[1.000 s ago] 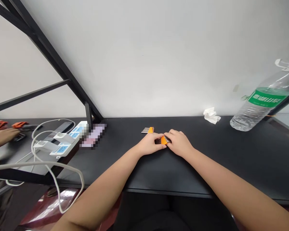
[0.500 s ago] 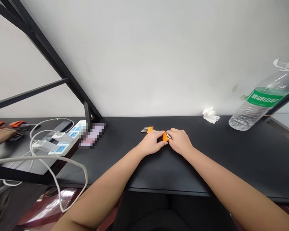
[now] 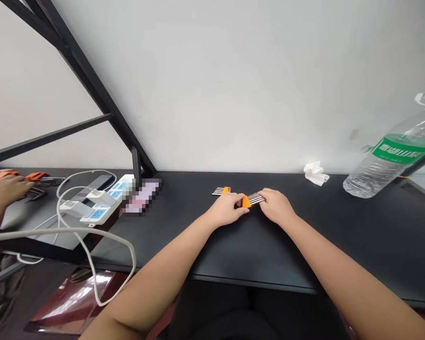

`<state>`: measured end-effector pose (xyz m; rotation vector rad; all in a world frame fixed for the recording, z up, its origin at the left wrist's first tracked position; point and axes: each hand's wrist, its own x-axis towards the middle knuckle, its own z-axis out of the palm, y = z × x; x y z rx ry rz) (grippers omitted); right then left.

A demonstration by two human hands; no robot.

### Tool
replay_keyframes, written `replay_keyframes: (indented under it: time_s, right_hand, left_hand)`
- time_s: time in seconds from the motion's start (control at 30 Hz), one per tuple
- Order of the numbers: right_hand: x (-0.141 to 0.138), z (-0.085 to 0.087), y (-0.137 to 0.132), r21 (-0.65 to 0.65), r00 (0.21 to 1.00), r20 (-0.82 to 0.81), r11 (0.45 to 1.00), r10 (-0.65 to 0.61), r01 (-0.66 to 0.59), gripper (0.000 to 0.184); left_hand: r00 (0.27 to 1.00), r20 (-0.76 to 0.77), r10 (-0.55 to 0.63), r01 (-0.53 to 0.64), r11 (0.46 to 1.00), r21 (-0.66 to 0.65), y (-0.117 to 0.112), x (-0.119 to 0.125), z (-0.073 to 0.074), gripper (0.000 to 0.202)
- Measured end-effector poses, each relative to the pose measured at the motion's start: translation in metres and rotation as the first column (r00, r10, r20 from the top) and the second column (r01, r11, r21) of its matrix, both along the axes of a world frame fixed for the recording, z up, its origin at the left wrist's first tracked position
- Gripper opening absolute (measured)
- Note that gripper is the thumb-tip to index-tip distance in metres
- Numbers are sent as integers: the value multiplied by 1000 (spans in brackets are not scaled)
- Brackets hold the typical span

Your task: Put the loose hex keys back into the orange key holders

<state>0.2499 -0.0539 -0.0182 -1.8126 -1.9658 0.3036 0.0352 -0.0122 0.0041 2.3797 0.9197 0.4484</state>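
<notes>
Over the black table (image 3: 255, 245), my left hand (image 3: 228, 210) pinches the orange plastic holder (image 3: 246, 202) of a hex key set between thumb and fingers. Several slim metal hex keys (image 3: 256, 198) run from the holder to the right. My right hand (image 3: 276, 206) has its fingers closed around their far ends, which it hides. Just beyond my left hand lies another orange piece with thin metal keys (image 3: 218, 191) pointing left, partly covered by that hand.
A large clear bottle with a green label (image 3: 389, 158) stands at the right, near a crumpled tissue (image 3: 316, 173). At left are a power strip (image 3: 109, 200), white cables (image 3: 129, 250) and a black frame (image 3: 123, 127). Beyond it, another person's hand (image 3: 9, 189) touches orange-and-black hex keys.
My right hand has drawn away to the right from the left, so more of the metal keys shows between them. The view has shifted slightly left.
</notes>
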Motion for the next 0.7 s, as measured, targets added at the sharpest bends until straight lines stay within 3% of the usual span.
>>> replay_keyframes:
  time_s: [0.17,0.3,0.5,0.7]
  right_hand:
    - [-3,0,-1,-7,999,-23,1000,24,-24,21]
    - [-5,2,-2,-23,998,-44,998,51,-52,21]
    - [-1,2,0,-76,999,0,996,46,-46,19]
    - [3,4,-1,-75,1000,18,997,11,-10,18]
  left_hand:
    - [998,59,-3,9,995,-97,-1,-2,2,16]
    - [992,106,73,-53,982,-179,-2,-2,-2,31]
    - [994,101,47,-37,995,-95,1,-2,-6,25]
    - [992,1,123,-121,983,-139,2,-2,-3,30]
